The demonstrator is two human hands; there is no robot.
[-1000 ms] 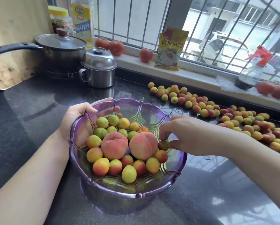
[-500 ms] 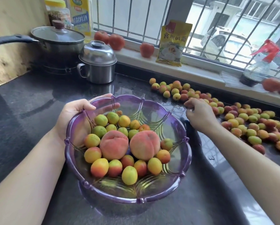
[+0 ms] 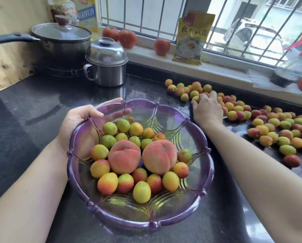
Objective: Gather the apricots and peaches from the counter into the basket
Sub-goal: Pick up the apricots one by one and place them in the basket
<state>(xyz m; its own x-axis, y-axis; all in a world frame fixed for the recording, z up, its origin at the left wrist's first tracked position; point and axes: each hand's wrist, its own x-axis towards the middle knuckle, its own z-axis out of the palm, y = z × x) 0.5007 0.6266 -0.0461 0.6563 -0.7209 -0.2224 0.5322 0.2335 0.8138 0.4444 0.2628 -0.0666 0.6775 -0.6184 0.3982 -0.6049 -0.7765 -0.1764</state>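
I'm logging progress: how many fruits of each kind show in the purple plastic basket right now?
Large pink peaches: 2
Small yellow, green and red apricots: 20
Total showing in the purple plastic basket: 22
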